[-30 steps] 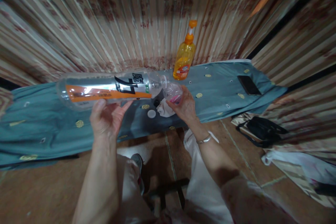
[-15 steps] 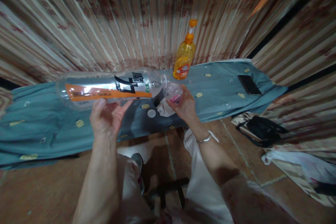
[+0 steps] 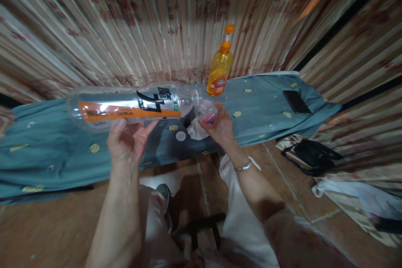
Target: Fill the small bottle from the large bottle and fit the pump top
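Note:
My left hand [image 3: 127, 140] holds a large clear plastic bottle [image 3: 125, 105] with an orange and black label. The bottle lies nearly level above the table, its open neck pointing right. My right hand [image 3: 220, 127] grips a small clear container [image 3: 206, 109] with a pink band, held right at the big bottle's mouth. Under them on the blue-grey patterned cloth [image 3: 47, 150] lie a white round cap [image 3: 181, 135] and a crumpled white rag [image 3: 197, 130].
An orange pump bottle [image 3: 220, 71] stands at the back of the table against striped curtains. A black phone [image 3: 296, 101] lies at the cloth's right end. A black bag [image 3: 314, 155] and white plastic bags [image 3: 354, 199] sit on the floor at right.

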{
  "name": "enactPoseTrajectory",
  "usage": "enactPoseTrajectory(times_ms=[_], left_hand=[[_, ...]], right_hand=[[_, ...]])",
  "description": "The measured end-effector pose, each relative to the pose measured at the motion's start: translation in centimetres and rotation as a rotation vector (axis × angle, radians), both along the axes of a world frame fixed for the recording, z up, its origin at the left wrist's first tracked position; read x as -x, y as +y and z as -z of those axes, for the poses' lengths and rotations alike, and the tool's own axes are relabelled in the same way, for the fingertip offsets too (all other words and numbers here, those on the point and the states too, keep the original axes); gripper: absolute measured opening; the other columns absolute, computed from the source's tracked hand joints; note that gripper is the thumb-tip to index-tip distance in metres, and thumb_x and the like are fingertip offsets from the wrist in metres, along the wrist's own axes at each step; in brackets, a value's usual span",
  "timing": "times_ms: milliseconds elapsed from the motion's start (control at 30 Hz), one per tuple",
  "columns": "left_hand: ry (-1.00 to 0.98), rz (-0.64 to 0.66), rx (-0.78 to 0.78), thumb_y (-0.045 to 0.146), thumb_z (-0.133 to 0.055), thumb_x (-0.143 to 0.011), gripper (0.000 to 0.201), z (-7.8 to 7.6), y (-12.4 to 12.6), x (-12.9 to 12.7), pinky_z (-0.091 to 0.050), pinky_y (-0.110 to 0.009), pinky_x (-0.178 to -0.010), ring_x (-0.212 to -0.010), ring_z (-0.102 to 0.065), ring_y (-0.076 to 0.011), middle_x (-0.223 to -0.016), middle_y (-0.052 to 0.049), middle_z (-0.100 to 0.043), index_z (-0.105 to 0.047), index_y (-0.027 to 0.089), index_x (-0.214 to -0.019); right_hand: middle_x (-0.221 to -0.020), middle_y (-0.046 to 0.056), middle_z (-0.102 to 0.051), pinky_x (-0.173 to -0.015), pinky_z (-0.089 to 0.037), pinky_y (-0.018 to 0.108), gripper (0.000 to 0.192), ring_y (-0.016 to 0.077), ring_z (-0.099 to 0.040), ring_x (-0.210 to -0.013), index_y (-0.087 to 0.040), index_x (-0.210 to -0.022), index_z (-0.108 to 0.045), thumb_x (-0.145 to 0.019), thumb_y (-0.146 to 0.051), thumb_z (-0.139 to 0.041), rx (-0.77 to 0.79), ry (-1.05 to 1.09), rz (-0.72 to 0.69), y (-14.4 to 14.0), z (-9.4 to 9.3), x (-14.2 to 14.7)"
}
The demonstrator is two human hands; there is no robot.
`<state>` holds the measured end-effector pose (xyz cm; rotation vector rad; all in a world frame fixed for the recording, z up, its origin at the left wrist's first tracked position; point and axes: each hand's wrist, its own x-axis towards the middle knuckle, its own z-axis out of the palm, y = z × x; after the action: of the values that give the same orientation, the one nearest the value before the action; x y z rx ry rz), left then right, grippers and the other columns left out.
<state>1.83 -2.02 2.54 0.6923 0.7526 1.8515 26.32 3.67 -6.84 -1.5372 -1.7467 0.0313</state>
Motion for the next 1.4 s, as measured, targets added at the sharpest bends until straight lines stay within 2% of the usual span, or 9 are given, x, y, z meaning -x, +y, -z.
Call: enactPoseTrajectory(times_ms=[100, 267, 467, 700, 933, 1200, 1400], left_hand=[[0.001, -0.003, 0.018, 0.031, -0.088, -0.056, 0.035, 0.12, 0.06, 0.13, -0.063, -0.047, -0.081, -0.087, -0.065, -0.0233, -0.088, -0.002, -0.072, -0.059, 0.023, -0.073], [-0.025, -0.017, 0.019, 0.03, -0.089, -0.055, 0.035, 0.25, 0.17, 0.27, -0.064, -0.052, -0.082, -0.082, -0.063, -0.022, -0.081, 0.0, -0.068, -0.063, 0.022, -0.078], [-0.004, 0.011, 0.026, 0.031, -0.087, -0.059, 0.031, 0.2, 0.1, 0.28, -0.063, -0.048, -0.085, -0.096, -0.067, -0.0268, -0.087, -0.001, -0.072, -0.062, 0.025, -0.077], [-0.003, -0.014, 0.042, 0.032, -0.09, -0.055, 0.035, 0.21, 0.08, 0.32, -0.064, -0.05, -0.083, -0.091, -0.066, -0.0244, -0.085, 0.0, -0.071, -0.062, 0.022, -0.073], [-0.04, -0.026, 0.058, 0.029, -0.09, -0.053, 0.034, 0.17, 0.13, 0.34, -0.065, -0.053, -0.085, -0.075, -0.061, -0.0176, -0.079, 0.003, -0.068, -0.067, 0.024, -0.079], [-0.02, -0.007, 0.019, 0.028, -0.081, -0.063, 0.022, 0.57, 0.17, 0.52, -0.064, -0.05, -0.083, -0.083, -0.064, -0.0213, -0.083, 0.0, -0.071, -0.063, 0.022, -0.074], [0.013, -0.001, 0.048, 0.031, -0.085, -0.06, 0.027, 0.46, 0.12, 0.64, -0.064, -0.05, -0.084, -0.096, -0.067, -0.0272, -0.089, -0.002, -0.073, -0.061, 0.024, -0.07]], right_hand=[[-0.136, 0.027, -0.062, -0.109, -0.049, 0.055, 0.083, 0.0379, -0.061, -0.129, -0.008, -0.14, -0.045, -0.076, -0.047, -0.082, 0.015, -0.009, 0.011, -0.01, -0.08, 0.06], [-0.136, 0.026, -0.063, -0.109, -0.05, 0.054, 0.083, 0.0365, -0.062, -0.127, -0.009, -0.14, -0.046, -0.075, -0.044, -0.083, -0.003, 0.001, 0.01, -0.06, -0.06, 0.12], [-0.135, 0.027, -0.065, -0.108, -0.05, 0.053, 0.081, 0.0368, -0.063, -0.125, -0.008, -0.138, -0.046, -0.074, -0.041, -0.083, -0.018, 0.005, 0.015, -0.14, -0.07, 0.22], [-0.135, 0.028, -0.064, -0.108, -0.05, 0.054, 0.082, 0.0375, -0.064, -0.125, -0.007, -0.138, -0.046, -0.073, -0.041, -0.084, -0.029, 0.003, 0.01, -0.06, 0.04, 0.21], [-0.135, 0.026, -0.065, -0.108, -0.05, 0.055, 0.081, 0.0373, -0.063, -0.126, -0.009, -0.139, -0.046, -0.075, -0.043, -0.082, -0.032, 0.02, 0.001, -0.07, 0.04, 0.21], [-0.135, 0.026, -0.064, -0.108, -0.05, 0.054, 0.081, 0.037, -0.062, -0.127, -0.01, -0.14, -0.046, -0.076, -0.045, -0.081, -0.008, 0.021, 0.002, -0.11, -0.06, 0.16], [-0.135, 0.025, -0.064, -0.108, -0.049, 0.055, 0.081, 0.0368, -0.062, -0.127, -0.01, -0.141, -0.045, -0.079, -0.048, -0.079, -0.021, 0.002, 0.003, -0.02, 0.17, 0.19]])
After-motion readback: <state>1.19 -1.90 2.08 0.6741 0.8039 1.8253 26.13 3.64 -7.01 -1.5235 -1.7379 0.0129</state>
